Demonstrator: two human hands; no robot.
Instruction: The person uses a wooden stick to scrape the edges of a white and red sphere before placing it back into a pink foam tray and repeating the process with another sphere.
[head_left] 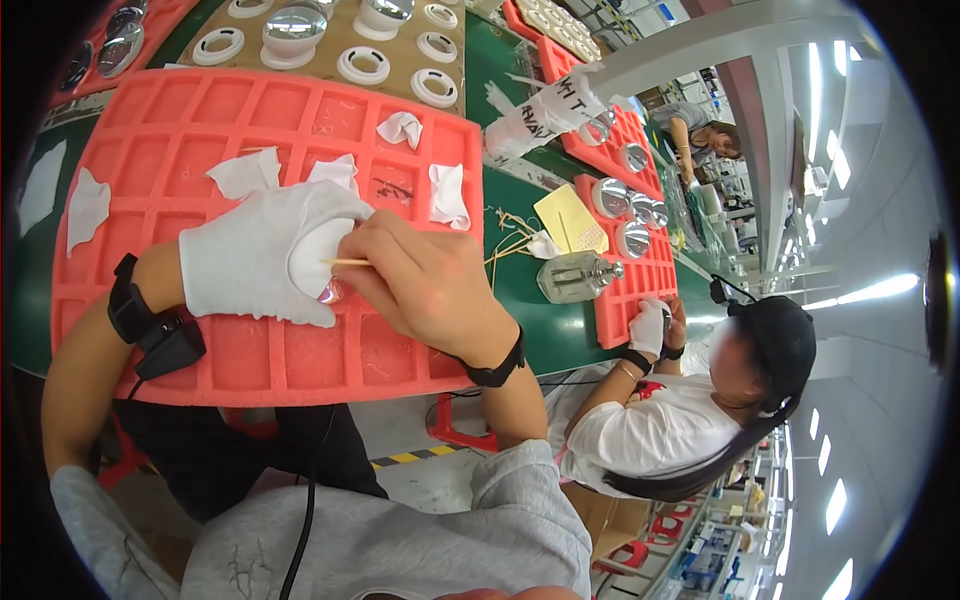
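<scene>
My left hand (245, 252), in a white glove, is closed around a round white part (313, 258) with a small shiny, reflective patch at its lower edge. My bare right hand (428, 285) pinches a thin wooden stick (346, 262) between thumb and fingers. The stick's tip points left and lies over the white part; whether it touches is hard to tell. Both hands are above a red compartment tray (300, 392). Crumpled white cloth pieces lie on the tray, among them one cloth (449, 196) right of my hands and another (245, 173) beyond my left hand.
Behind the tray, a brown board (330, 90) carries white rings (363, 65) and domed mirror-like pieces (294, 30). To the right stand a glass bottle (575, 277), a yellow pad (570, 220) and loose sticks (508, 238). A co-worker (690, 410) sits at another red tray (640, 285).
</scene>
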